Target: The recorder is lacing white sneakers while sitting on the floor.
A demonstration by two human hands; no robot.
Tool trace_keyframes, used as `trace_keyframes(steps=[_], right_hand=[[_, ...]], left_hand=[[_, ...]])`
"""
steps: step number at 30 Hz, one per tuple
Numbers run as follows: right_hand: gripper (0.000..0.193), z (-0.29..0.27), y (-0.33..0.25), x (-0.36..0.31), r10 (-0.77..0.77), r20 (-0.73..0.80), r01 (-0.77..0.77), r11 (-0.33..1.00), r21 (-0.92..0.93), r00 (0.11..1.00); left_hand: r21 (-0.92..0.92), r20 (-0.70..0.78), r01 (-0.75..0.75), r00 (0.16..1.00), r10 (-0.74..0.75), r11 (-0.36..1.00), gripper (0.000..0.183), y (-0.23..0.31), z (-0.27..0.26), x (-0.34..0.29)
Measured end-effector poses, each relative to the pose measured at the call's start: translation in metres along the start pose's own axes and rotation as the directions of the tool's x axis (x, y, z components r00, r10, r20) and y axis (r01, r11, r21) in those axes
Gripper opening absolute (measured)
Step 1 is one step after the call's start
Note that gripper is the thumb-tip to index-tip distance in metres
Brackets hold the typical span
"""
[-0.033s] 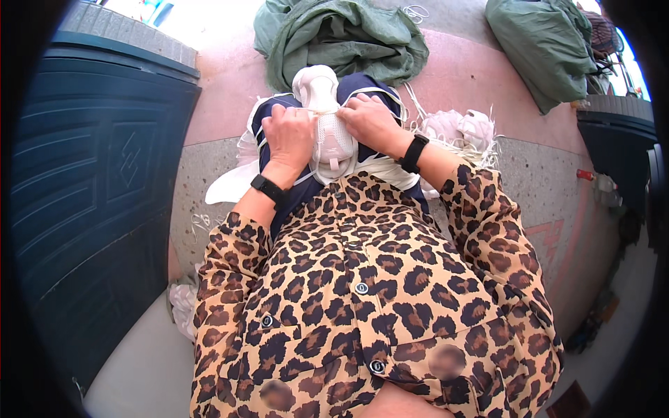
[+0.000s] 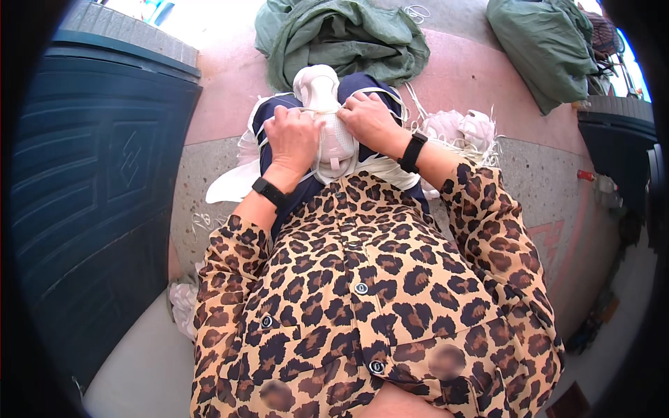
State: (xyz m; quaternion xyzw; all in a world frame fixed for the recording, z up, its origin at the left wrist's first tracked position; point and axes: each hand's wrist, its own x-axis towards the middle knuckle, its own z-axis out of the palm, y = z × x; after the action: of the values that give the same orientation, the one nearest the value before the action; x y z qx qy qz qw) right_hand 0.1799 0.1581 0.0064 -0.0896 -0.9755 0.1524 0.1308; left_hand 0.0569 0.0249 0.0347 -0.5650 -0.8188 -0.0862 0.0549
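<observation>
A pale pink and white mesh sneaker point(image 2: 337, 145) lies lengthwise between my thighs, its heel loop toward me. Across its top runs a thin cream shoelace point(image 2: 319, 111). My left hand point(image 2: 291, 138) is closed in a pinch at the shoe's left side, with the lace at its fingertips. From the right, my right hand point(image 2: 369, 120) pinches the lace close to the shoe's middle. The fingertips of both hands are partly hidden. Loose laces hang over my dark blue trousers point(image 2: 362, 82).
Ahead lies a crumpled green sack point(image 2: 348, 42); a full green sack point(image 2: 540, 52) stands far right. More pale pink shoes point(image 2: 460, 129) with tangled laces are beside my right knee. A dark blue panelled door point(image 2: 104, 174) is at left. White material point(image 2: 233, 184) lies by my left leg.
My left fingers have shifted slightly, and a little more lace shows between the hands. The sneaker stays in place.
</observation>
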Motion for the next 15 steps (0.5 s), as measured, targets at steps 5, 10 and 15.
trace_keyframes(steps=[5, 10, 15], right_hand=[[0.008, -0.010, -0.010, 0.021, -0.142, 0.222, 0.206, 0.932, -0.300, 0.965], [0.007, -0.025, -0.016, 0.015, -0.038, -0.258, 0.084, 0.982, 0.171, 0.965], [0.013, -0.095, -0.052, 0.041, 0.235, -0.107, -0.042, 0.552, 0.833, 0.966]], left_hand=[[0.024, 0.035, -0.020, 0.999, 0.019, 1.000, 0.021, 0.003, 0.001, -0.005], [-0.169, 0.179, 0.140, 0.978, -0.110, 0.976, 0.018, -0.008, 0.019, -0.008], [-0.349, 0.180, 0.155, 0.979, -0.096, 0.924, 0.021, -0.016, 0.026, -0.011]])
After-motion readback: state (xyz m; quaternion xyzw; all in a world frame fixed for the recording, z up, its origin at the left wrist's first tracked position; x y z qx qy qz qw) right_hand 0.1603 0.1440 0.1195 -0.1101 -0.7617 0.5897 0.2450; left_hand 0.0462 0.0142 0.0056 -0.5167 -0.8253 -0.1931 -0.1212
